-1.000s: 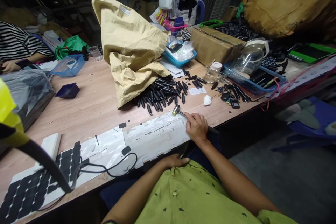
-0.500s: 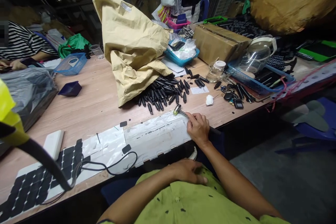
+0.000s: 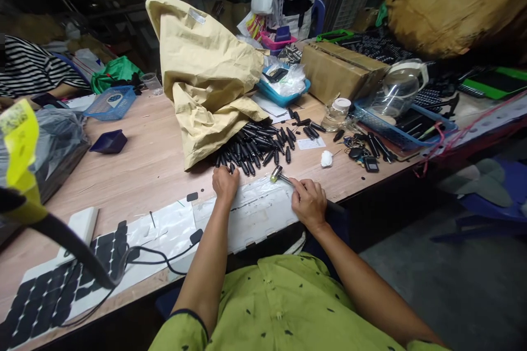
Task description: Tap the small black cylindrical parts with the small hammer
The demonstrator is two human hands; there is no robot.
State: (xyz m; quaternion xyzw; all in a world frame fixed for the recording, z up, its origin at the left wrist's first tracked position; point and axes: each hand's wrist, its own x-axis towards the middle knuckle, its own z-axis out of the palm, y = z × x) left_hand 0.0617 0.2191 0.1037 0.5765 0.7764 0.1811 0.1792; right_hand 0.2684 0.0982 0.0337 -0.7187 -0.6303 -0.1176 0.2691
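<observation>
My right hand [image 3: 309, 203] is wrapped around the handle of a small hammer [image 3: 278, 175], whose metal head with a yellowish face lies over the white board [image 3: 263, 208]. At the front edge of a heap of black tapered pieces [image 3: 251, 148], my left hand [image 3: 225, 183] has its fingers closed around one black piece [image 3: 232, 166]; only its tip shows between them. The heap spills from under a large cream-coloured bag [image 3: 206, 71] standing on the wooden table.
Toward the right lie a white crumpled lump [image 3: 326, 158], keys [image 3: 354, 148], a lidded jar [image 3: 336, 114] and a blue basket [image 3: 411, 126]. On the left are a dark purple tray [image 3: 108, 142], a plastic-wrapped bundle [image 3: 57, 142] and a cable [image 3: 156, 255]. Another person's striped sleeve [image 3: 37, 68] appears far left.
My left hand has moved from my lap up and forward to the heap and closed on a black piece at its front. The right hand and hammer have stayed nearly still.
</observation>
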